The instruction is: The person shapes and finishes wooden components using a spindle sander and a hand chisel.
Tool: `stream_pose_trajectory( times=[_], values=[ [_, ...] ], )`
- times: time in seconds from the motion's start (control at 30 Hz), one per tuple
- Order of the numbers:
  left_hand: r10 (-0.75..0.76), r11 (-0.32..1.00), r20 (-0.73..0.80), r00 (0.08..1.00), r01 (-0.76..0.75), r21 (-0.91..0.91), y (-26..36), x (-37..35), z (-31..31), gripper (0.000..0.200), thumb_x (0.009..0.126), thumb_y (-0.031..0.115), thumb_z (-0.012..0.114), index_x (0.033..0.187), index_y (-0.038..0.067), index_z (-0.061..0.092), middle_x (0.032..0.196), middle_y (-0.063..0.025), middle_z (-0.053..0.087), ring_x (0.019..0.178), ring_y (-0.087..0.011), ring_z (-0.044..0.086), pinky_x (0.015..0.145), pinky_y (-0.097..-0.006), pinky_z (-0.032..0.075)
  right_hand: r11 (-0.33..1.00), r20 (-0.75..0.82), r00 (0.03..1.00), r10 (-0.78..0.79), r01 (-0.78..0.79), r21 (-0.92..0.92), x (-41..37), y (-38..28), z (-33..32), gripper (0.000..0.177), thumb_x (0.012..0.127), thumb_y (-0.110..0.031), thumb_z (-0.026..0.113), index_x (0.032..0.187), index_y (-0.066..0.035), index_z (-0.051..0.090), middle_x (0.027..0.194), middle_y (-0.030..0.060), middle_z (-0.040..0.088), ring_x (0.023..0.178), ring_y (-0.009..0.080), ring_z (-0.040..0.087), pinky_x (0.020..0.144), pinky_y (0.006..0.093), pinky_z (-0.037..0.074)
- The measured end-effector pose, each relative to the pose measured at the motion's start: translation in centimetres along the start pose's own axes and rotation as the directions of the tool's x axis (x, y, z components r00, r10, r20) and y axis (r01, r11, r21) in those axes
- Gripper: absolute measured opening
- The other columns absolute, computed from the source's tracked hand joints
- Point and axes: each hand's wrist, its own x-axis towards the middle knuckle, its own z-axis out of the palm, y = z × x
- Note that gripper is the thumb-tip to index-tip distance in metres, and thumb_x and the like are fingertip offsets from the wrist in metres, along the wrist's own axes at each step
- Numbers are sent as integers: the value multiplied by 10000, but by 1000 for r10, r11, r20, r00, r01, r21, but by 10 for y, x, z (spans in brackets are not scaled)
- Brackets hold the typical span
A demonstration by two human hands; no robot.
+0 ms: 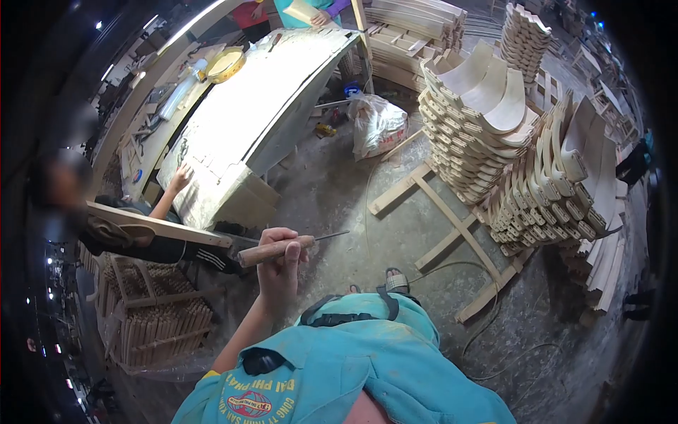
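My left hand (279, 275) is raised in front of my body, its fingers and thumb closed round a thin metal-shafted tool with a round wooden handle (265, 253). The slim shaft points right, over the concrete floor; whether it is an awl, a file or a screwdriver I cannot make out. Beyond the hand stands a long workbench (219, 127) with a bright, pale top. Its near end is the bench part closest to the hand, with a gap between them. My right hand is outside the view.
Curved wooden parts (473, 134) stand in tall stacks at right, near a wooden frame (445, 205) on the floor. A white plastic bag (378, 124) sits beside the bench. Bundled sticks (166, 318) lie at lower left. Co-workers stand left and behind the bench; one hand (182, 177) touches it.
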Motion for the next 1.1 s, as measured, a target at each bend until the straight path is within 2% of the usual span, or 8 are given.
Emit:
stream_pose_trajectory(
  times=[0.33,0.47,0.57,0.67,0.77,0.9,1.0,1.1],
  values=[
    [-12,1000,-39,999,11,-8,-14,4,-8,219,1018,246,589,1097,71,484,824,-44,585,685,-94,542,632,-235,465,893,-230,973,-12,-93,-439,-21,5,-63,338,1002,-333,504,1205,-74,583,1271,209,590,1140,388,585,1002,563,449],
    [-22,998,-28,999,20,-68,-23,4,-11,180,1001,185,616,1066,44,523,911,-64,613,735,-107,571,664,-244,484,510,-367,920,-141,-250,-823,-51,-8,-94,334,998,-331,510,1193,-73,592,1270,209,591,1146,391,583,1002,565,447],
    [16,1000,-2,1000,-16,-6,-33,4,-13,146,979,128,639,991,-11,595,1015,-93,633,799,-140,606,718,-261,505,57,-97,892,-442,-80,-995,-60,-45,-87,330,995,-329,514,1184,-73,599,1269,209,592,1150,394,581,1003,566,444],
    [161,963,82,984,-175,204,-35,8,-14,110,928,70,682,933,-29,633,1010,-114,627,819,-193,632,719,-287,522,-381,334,689,-643,91,-920,-78,-112,-11,264,922,-286,610,1072,-71,640,1245,182,604,1250,382,521,1011,535,419],
    [398,792,242,885,-465,396,-20,18,-9,157,840,-3,726,973,-4,643,993,-132,621,834,-277,652,694,-337,543,-657,681,467,-564,246,-713,-117,-164,99,222,932,-212,596,1101,-77,645,1390,104,536,1414,313,384,1144,533,282],
    [192,864,207,959,-265,428,-20,11,-4,326,831,25,732,1125,110,619,1003,-118,614,834,-305,663,685,-379,548,-807,915,180,-362,432,-404,-201,-196,232,146,906,-156,630,1024,-72,645,1423,96,530,1436,309,367,1160,537,255],
    [124,828,272,954,-250,502,-38,10,2,332,843,39,712,1151,120,617,1030,-124,608,836,-316,667,690,-387,544,-858,971,17,-240,464,-220,-237,-204,283,88,884,-165,657,932,-92,662,1448,93,521,1460,269,352,1182,534,196],
    [-82,803,264,961,-93,589,-63,4,10,293,868,53,669,1146,143,651,1069,-104,619,906,-295,675,732,-372,538,-881,984,-84,-158,462,-102,-261,-210,304,60,882,-160,638,882,-116,678,1461,67,521,1468,235,348,1187,537,187]
  ],
)
